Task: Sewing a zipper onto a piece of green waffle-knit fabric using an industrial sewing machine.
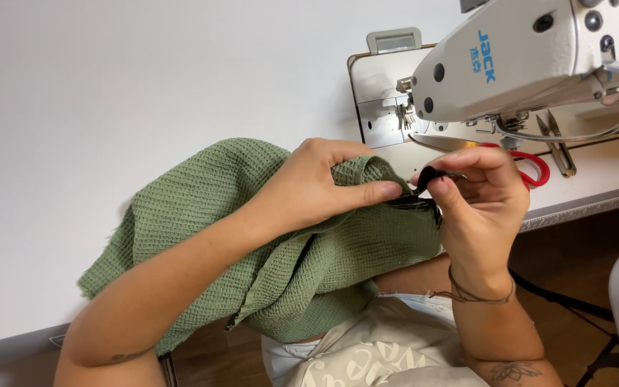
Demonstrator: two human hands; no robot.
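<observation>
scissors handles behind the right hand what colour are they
Red. The scissors handles show partly behind the right hand in the head view.

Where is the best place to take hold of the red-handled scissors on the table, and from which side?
Probably by the red handle loops, coming from the front edge of the table. The loops point toward the person beside the right hand, while the blade end lies hidden under the sewing machine head, so that end looks cramped.
</observation>
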